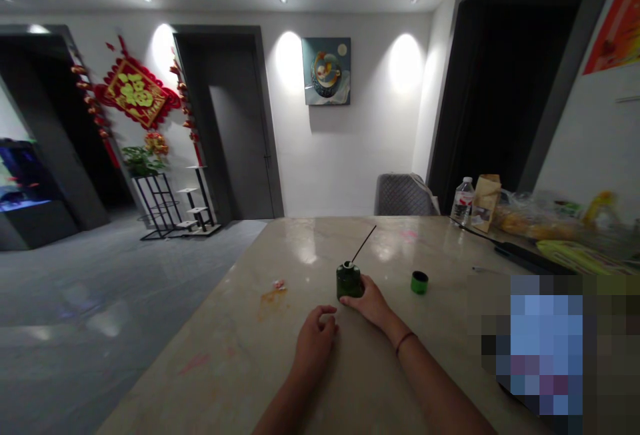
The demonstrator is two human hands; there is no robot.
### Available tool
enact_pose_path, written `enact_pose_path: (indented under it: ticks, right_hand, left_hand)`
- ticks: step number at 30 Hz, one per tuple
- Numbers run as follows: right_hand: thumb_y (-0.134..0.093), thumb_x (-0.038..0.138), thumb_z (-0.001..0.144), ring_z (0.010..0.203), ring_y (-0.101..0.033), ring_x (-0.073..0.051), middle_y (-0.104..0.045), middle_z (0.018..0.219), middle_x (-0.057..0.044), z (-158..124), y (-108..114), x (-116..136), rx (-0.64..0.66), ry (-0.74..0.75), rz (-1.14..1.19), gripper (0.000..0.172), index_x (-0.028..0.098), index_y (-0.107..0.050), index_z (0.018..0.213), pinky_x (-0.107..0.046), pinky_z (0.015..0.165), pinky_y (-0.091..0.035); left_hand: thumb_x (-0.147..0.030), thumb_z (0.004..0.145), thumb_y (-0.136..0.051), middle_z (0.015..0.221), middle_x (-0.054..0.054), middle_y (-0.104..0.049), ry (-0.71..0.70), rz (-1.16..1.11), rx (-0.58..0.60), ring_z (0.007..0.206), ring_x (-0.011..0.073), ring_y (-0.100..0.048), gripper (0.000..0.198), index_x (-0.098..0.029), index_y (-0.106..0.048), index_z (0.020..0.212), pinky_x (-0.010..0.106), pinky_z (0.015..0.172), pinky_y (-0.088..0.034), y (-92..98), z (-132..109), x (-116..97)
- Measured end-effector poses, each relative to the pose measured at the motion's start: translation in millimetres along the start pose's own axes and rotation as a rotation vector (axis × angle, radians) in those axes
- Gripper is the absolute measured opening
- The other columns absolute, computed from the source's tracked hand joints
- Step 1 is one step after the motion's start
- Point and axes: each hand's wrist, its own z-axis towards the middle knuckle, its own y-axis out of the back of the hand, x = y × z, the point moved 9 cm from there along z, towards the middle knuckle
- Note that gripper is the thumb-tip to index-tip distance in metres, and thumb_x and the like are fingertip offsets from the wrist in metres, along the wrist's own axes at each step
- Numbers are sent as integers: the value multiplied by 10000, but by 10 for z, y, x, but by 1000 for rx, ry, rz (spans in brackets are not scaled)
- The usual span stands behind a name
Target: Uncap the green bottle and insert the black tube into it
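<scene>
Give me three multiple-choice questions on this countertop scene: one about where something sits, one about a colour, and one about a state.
1. Where is the short green cylindrical cap relative to the dark green cylindrical bottle?
A. To its right on the beige marble countertop
B. On top of it
C. On the floor

2. What colour is the thin straight stick rising from the bottle?
A. Red
B. White
C. Black

3. What is the right hand doing?
A. Gripping the cap
B. Touching the bottle
C. Raised high above the counter

Answers:
1. A, the cap stands apart on the counter, right of the bottle.
2. C, the stick shows as a dark line.
3. B, its fingers lie against the bottle's lower side.
</scene>
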Motion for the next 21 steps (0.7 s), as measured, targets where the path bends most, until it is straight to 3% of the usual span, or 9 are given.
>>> enact_pose_path:
  ticks: [12,21]
  right_hand:
    - [-725,289,509,874,-605,-231,-651,957,-83,385,-61,-192,42,-24,68,525,121,-568,981,-377,802,-457]
    - [-720,281,487,826,-614,-228,-656,899,-72,704,-18,-349,-47,-24,15,493,136,-567,932,-377,776,-465]
  left_hand:
    - [-247,757,-436,587,-11,-588,-24,44,-6,518,110,-514,223,-192,-588,910,208,517,-350,-6,20,57]
    - [-232,749,-445,590,-14,-585,-35,27,-10,530,110,-512,200,-196,-592,880,210,534,-345,-7,32,97]
